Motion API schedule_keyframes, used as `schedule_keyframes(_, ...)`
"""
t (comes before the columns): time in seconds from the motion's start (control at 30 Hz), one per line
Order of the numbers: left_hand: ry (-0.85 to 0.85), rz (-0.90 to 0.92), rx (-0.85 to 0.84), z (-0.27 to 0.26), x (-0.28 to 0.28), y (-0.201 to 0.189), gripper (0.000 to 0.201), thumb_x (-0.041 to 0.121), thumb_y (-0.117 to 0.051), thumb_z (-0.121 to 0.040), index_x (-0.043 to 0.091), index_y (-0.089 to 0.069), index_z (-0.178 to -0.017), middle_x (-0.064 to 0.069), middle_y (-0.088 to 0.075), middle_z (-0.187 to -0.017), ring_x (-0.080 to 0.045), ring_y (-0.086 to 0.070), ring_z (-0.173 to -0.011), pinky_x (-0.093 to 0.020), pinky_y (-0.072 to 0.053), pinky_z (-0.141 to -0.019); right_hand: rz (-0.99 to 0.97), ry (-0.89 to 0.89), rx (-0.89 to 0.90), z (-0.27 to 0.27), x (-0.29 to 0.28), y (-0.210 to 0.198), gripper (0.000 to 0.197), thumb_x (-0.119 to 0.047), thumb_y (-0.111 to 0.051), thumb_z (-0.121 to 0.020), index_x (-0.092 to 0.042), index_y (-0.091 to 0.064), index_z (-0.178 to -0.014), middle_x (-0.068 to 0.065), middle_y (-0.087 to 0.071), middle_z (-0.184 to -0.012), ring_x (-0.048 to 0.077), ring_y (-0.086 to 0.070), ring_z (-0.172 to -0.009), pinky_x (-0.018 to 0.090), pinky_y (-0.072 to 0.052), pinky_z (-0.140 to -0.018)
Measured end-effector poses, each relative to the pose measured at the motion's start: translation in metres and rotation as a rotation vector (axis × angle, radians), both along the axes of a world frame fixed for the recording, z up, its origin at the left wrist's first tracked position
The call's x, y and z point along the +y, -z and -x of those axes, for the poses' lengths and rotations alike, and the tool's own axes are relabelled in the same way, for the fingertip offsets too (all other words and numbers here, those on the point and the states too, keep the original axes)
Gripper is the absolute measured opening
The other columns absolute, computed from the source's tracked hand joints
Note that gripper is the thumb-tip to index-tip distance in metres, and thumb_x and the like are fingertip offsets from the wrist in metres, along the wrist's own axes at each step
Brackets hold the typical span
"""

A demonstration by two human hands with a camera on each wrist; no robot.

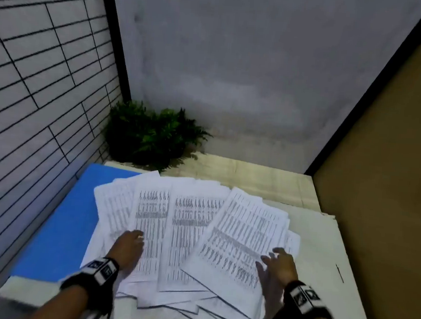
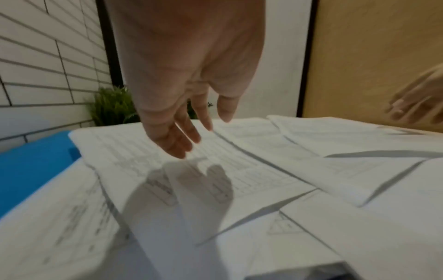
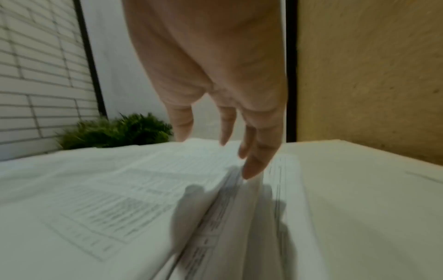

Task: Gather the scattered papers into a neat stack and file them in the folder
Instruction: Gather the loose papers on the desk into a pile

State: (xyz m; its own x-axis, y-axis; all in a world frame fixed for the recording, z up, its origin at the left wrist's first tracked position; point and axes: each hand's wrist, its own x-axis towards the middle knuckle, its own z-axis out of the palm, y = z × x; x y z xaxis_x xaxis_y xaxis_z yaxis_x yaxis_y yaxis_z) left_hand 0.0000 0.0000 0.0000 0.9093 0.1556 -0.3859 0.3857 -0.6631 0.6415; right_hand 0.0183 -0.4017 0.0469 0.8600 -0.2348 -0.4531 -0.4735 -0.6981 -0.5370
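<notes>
Several printed white papers [image 1: 194,228] lie fanned and overlapping across the table, some resting on a blue folder [image 1: 56,222] at the left. My left hand [image 1: 128,247] hovers over the left sheets [image 2: 215,170] with fingers [image 2: 177,144] straight, just above the paper. My right hand [image 1: 278,264] is at the right edge of the pile, fingers spread and relaxed. In the right wrist view its fingertips [image 3: 251,170] touch the lifted edge of the top sheets [image 3: 120,189]. Neither hand grips anything.
A green fern plant [image 1: 151,134] stands at the back left corner. A tiled wall [image 1: 33,95] runs along the left, a brown board [image 1: 392,173] along the right. Bare table top [image 1: 322,256] shows right of the pile, with a thin dark pen [image 1: 339,273] on it.
</notes>
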Motion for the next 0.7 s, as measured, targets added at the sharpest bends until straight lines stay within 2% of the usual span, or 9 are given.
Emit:
schedule_keyframes(0.03,-0.043,-0.014,-0.013,-0.005,-0.001,0.009,0.048,0.026,-0.055,-0.084,0.0,-0.049,-0.123,-0.019,-0.058,-0.115,-0.031,-0.054,-0.115,-0.024,-0.045,-0.092,-0.016,0.066,0.026,-0.007,0.003,0.005,0.035,-0.023,-0.066,-0.084,-0.01,-0.055,-0.114,0.021,-0.048,-0.133,0.033,-0.047,-0.124,0.036,-0.04,-0.101)
schedule_keyframes(0.1,-0.119,-0.144,0.013,-0.01,-0.002,0.01,0.055,0.025,-0.053,-0.087,0.001,-0.038,-0.135,-0.025,-0.045,-0.135,-0.037,-0.041,-0.128,-0.036,-0.032,-0.107,-0.032,0.229,0.072,-0.016,0.011,0.006,0.061,-0.024,-0.066,-0.083,0.001,-0.038,-0.13,0.025,-0.042,-0.137,0.038,-0.047,-0.123,0.039,-0.043,-0.097)
schedule_keyframes(0.2,-0.239,-0.2,0.036,-0.017,-0.01,0.0,0.06,0.022,-0.05,-0.091,0.0,-0.026,-0.141,-0.026,-0.031,-0.145,-0.04,-0.031,-0.132,-0.043,-0.028,-0.111,0.026,0.335,0.109,-0.028,0.02,0.008,0.063,-0.025,-0.064,-0.083,0.006,-0.035,-0.13,0.026,-0.044,-0.134,0.04,-0.049,-0.119,0.041,-0.045,-0.095)
schedule_keyframes(0.3,-0.358,-0.051,0.011,-0.031,-0.009,0.0,0.063,0.015,-0.052,-0.09,0.0,-0.022,-0.143,-0.024,-0.031,-0.146,-0.037,-0.034,-0.132,-0.041,-0.029,-0.11,0.134,0.347,0.138,-0.036,0.024,0.011,0.056,-0.025,-0.06,-0.084,0.003,-0.038,-0.128,0.024,-0.041,-0.134,0.041,-0.045,-0.121,0.044,-0.041,-0.101)
schedule_keyframes(0.4,-0.438,0.15,0.002,-0.038,-0.009,0.006,0.065,0.012,-0.054,-0.088,0.003,-0.021,-0.144,-0.021,-0.04,-0.143,-0.034,-0.042,-0.129,-0.038,-0.035,-0.107,0.1,0.269,0.063,-0.049,0.031,0.018,0.044,-0.009,-0.056,-0.086,0.002,-0.045,-0.128,0.024,-0.049,-0.131,0.037,-0.05,-0.12,0.038,-0.042,-0.099)
schedule_keyframes(0.47,-0.47,0.248,0.017,-0.04,-0.012,0.009,0.064,0.013,-0.056,-0.087,0.005,-0.025,-0.143,-0.02,-0.043,-0.14,-0.034,-0.045,-0.127,-0.039,-0.036,-0.106,0.096,0.24,0.017,-0.055,0.036,0.02,0.041,-0.008,-0.055,-0.086,-0.004,-0.05,-0.126,0.022,-0.049,-0.131,0.037,-0.049,-0.118,0.039,-0.044,-0.099)
schedule_keyframes(0.57,-0.45,0.378,0.013,-0.044,-0.015,0.011,0.057,0.013,-0.06,-0.086,0.006,-0.036,-0.137,-0.017,-0.048,-0.134,-0.033,-0.046,-0.125,-0.037,-0.037,-0.105,0.081,0.314,0.053,-0.059,0.046,0.021,0.058,-0.016,-0.059,-0.084,-0.008,-0.034,-0.136,0.022,-0.034,-0.138,0.042,-0.04,-0.122,0.046,-0.042,-0.098)
schedule_keyframes(0.63,-0.352,0.363,0.023,-0.045,-0.02,0.01,0.049,0.018,-0.058,-0.088,0.004,-0.042,-0.133,-0.008,-0.052,-0.124,-0.028,-0.048,-0.122,-0.03,-0.036,-0.1,0.053,0.306,0.085,-0.06,0.051,0.022,0.075,-0.018,-0.062,-0.083,-0.006,-0.018,-0.144,0.023,-0.034,-0.142,0.041,-0.042,-0.125,0.047,-0.042,-0.101)
schedule_keyframes(0.7,-0.317,0.397,0.008,-0.046,-0.026,0.01,0.048,0.028,-0.056,-0.089,0.007,-0.045,-0.13,-0.006,-0.054,-0.128,-0.027,-0.052,-0.118,-0.034,-0.04,-0.101,0.012,0.266,0.085,-0.062,0.054,0.025,0.078,-0.014,-0.059,-0.086,-0.006,-0.011,-0.147,0.025,-0.04,-0.141,0.039,-0.047,-0.124,0.044,-0.044,-0.1)
